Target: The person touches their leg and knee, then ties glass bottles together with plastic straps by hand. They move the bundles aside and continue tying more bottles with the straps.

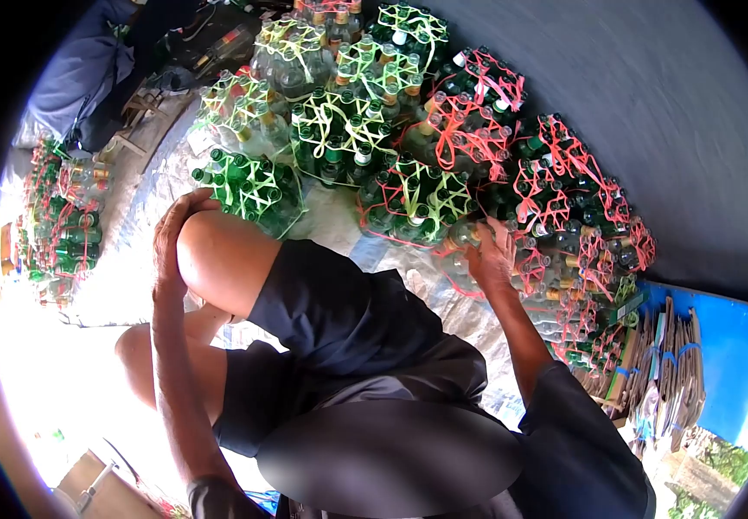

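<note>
My left hand (182, 227) rests on my bent knee, its fingers curled over the kneecap and partly out of sight; nothing shows in it. On the other side, my right hand (491, 251) is at a clear glass bottle (463, 233) lying at the edge of the bottle bundles, with its fingers around or against the bottle's upper part. Next to it stands a bundle of green bottles (417, 203) tied with yellow-green and red strips. Red strips (460, 285) trail on the ground sheet just left of my right wrist.
Many tied bottle bundles (339, 130) stand ahead, more (63, 216) at the far left. A dark wall (633, 112) rises behind. Flattened cardboard (664, 372) leans by a blue panel (746, 363) at the right. Another person's dark-clothed leg (80, 78) is at the upper left.
</note>
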{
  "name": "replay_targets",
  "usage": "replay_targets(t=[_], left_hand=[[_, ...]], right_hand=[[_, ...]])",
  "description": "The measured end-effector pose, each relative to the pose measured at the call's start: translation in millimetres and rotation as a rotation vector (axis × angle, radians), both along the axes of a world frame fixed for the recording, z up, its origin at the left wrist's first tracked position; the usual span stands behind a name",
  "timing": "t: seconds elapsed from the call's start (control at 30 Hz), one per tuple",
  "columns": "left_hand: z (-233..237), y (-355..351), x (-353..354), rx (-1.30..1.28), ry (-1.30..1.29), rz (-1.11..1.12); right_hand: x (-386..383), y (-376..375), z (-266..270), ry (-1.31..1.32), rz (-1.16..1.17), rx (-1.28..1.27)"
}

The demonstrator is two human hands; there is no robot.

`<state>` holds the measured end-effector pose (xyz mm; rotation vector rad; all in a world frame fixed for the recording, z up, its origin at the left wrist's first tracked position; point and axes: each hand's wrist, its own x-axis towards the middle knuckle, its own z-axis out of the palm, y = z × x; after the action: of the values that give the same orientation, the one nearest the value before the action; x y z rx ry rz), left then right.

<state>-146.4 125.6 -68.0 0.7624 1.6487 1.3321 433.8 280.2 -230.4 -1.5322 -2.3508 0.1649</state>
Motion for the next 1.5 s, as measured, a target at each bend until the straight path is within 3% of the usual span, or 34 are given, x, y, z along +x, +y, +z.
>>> replay_targets(t=[0.17, 0.47, 0.67, 0.93, 1.07, 1.1, 1.17, 1.4, 1.5], left_hand=[[-3.0, -1.5, 0.6, 0.024, -0.033, 0.008], [-2.6, -1.2, 0.8, 0.047, -0.045, -0.023], [-4.9, -4.1, -1.1, 0.054, -0.058, -0.002], [1.7, -7.0, 5.1, 0.054, -0.122, 0.033], [8.5, -6.6, 7.8, 0.067, 0.002, 0.004], [6.6, -7.3, 7.9, 0.121, 0.187, -0.047], [3.7, -10.9, 9.5, 0.155, 0.32, -0.045], [19.8, -12.8, 24.0, 0.098, 0.193, 0.075], [26.7, -11.5, 28.1, 0.074, -0.049, 0.138]], right_hand=[[-24.5, 9.6, 8.2, 0.065, 0.033, 0.062], [-155.4, 40.4, 34.6, 0.234, 0.32, 0.104], [-206.6, 58.1, 11.3, 0.102, 0.402, 0.101], [-204.2, 58.8, -7.1, 0.019, 0.412, 0.101], [-205.0, 59.8, -8.6, 0.019, 0.41, 0.083], [-205.2, 59.6, -8.3, 0.017, 0.41, 0.085], [-204.9, 58.8, -7.5, 0.017, 0.412, 0.081], [-206.9, 57.7, -5.2, 0.02, 0.411, 0.086], [-207.7, 57.3, -4.9, 0.017, 0.408, 0.076]])
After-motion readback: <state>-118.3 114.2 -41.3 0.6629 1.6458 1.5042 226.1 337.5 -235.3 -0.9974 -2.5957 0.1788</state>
